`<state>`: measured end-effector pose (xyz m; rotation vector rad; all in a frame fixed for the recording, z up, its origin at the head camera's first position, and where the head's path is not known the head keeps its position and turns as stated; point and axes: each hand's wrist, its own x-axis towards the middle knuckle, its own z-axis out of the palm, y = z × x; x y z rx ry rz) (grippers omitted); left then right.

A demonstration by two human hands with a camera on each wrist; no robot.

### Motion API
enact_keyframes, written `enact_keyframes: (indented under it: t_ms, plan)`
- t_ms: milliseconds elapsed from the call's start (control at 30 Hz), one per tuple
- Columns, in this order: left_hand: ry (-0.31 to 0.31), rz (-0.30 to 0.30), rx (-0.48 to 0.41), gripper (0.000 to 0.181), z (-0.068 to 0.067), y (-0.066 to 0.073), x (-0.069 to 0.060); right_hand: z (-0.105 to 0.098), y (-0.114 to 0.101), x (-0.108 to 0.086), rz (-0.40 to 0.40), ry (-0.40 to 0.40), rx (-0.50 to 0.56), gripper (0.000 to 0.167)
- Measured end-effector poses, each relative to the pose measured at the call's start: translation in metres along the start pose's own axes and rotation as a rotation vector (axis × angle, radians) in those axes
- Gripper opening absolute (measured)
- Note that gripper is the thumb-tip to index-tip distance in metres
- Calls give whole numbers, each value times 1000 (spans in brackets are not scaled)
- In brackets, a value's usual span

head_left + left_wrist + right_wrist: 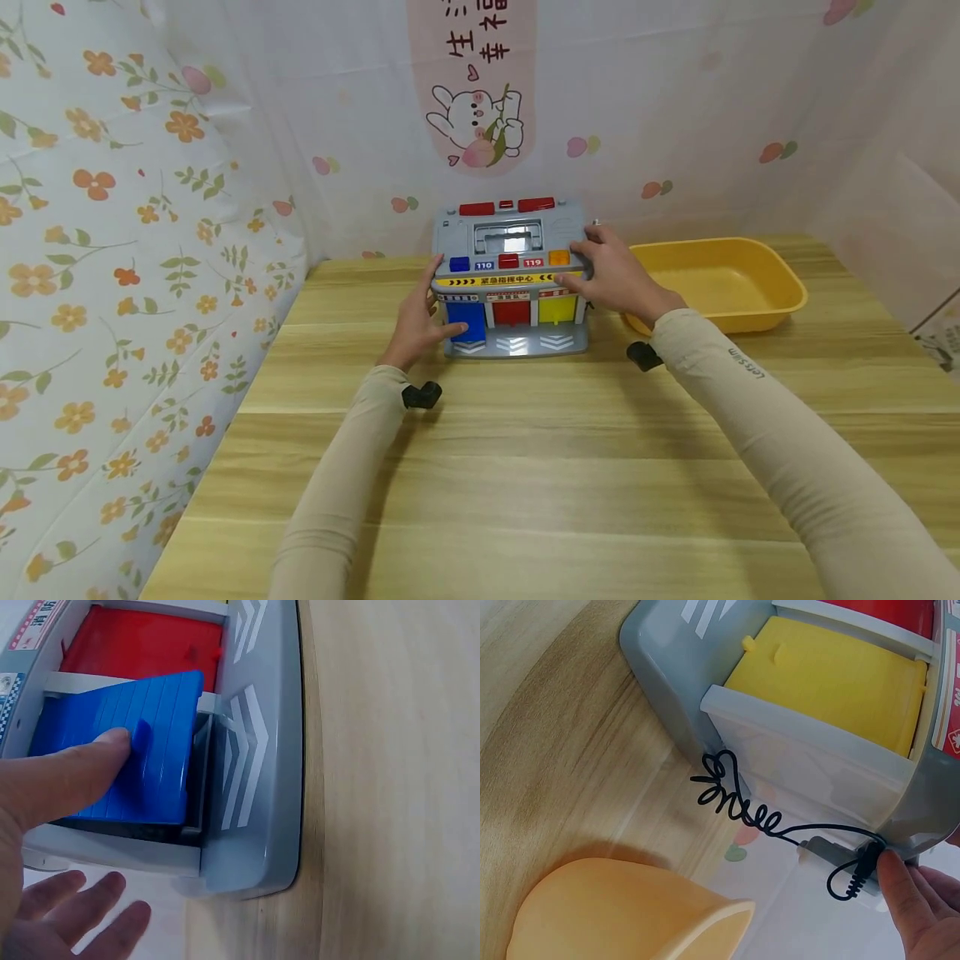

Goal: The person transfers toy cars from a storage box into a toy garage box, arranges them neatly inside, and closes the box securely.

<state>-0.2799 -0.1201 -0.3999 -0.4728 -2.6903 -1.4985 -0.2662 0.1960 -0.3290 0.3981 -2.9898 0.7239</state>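
A grey toy emergency station (512,340) with blue, red and yellow garage doors stands on the table. My left hand (422,323) is at its left side, the thumb against the tab of the blue door (161,769). That door is swung partly outward, with a dark gap beneath its lower edge. The other left fingers are spread beside the left wall. My right hand (618,275) grips the upper right end of the station. In the right wrist view, the yellow door (829,682) is down, and a coiled black cord (757,814) hangs by the right wall.
A yellow plastic basin (720,321) sits to the right of the station, close to my right forearm. Behind the table (495,500) hangs a patterned cloth (360,125), and a floral cloth (135,275) covers the left side.
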Motion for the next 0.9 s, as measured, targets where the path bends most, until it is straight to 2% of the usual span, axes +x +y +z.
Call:
enact_keyframes:
  t_ms: [167,367,467,767,900]
  plan:
    - [47,19,23,112,5,-1,2,1,-1,0,-4,2,2,74]
    - [145,67,207,101,9,3,8,0,-1,-1,-3,4,-1,74]
    - [176,89,266,99,10,5,10,0,-1,-1,-7,9,-11,73]
    - [265,122,341,90,14,4,11,2,-2,-1,-9,-13,-23,72]
    - [256,121,362,90,14,5,14,0,-1,0,-15,-9,-27,72]
